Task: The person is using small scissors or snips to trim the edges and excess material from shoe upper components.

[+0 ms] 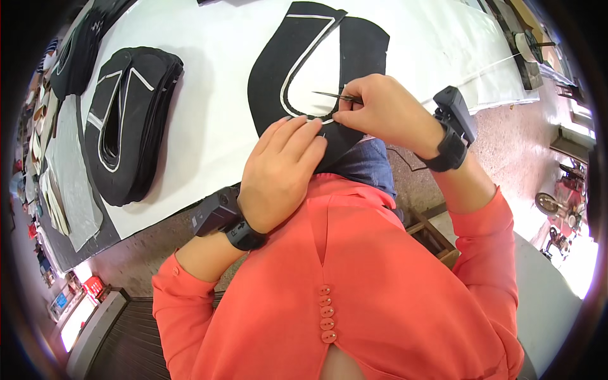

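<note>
On the white-covered table in front of me lies a black U-shaped fabric piece (266,79), with a narrow white strip (308,52) along its inner edge. My left hand (282,166) rests flat on the near curve, fingers stretched out and fingertips beside the strip. Between the thumb and fingers of my right hand (389,113) is a thin dark pointed tool (329,94), its tip aimed left over the white opening of the U. The right thumb sits close to the strip at the bottom of the curve. My right fingers partly hide the tool's near end.
A stack of black U-shaped pieces (136,158) with white strips stands on the left of the table (209,38). More black pieces (76,57) lie at the far left. At the right edge a white spool (527,47) trails a white thread (487,71) towards my right wrist.
</note>
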{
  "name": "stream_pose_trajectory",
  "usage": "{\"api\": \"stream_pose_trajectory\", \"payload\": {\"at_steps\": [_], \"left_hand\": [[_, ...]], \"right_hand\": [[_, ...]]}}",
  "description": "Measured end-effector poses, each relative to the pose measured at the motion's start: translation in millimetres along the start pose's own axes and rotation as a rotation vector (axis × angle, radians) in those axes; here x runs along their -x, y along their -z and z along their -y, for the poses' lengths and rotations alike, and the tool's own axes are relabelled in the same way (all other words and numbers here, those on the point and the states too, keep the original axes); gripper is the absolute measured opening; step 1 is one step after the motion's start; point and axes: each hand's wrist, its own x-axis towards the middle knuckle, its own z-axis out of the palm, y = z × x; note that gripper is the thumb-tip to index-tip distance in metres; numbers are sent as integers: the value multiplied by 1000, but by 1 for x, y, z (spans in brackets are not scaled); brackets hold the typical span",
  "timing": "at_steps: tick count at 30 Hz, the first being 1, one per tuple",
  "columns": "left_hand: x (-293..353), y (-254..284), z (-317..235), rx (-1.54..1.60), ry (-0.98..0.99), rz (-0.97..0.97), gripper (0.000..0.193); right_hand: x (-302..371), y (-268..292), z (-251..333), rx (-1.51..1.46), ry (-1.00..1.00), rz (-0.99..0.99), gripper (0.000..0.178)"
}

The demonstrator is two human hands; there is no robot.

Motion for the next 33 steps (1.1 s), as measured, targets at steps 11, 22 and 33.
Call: {"api": "stream_pose_trajectory", "payload": {"at_steps": [11,22,33], "left_hand": [[-13,11,8,112,-130,77,33],[-19,1,-1,73,-77,1,24],[-20,-4,-10,57,-37,-3,24]], "right_hand": [[-2,16,-3,22,134,16,18],[-18,14,-7,99,156,13,20],[-30,30,-13,106,156,118,26]]}}
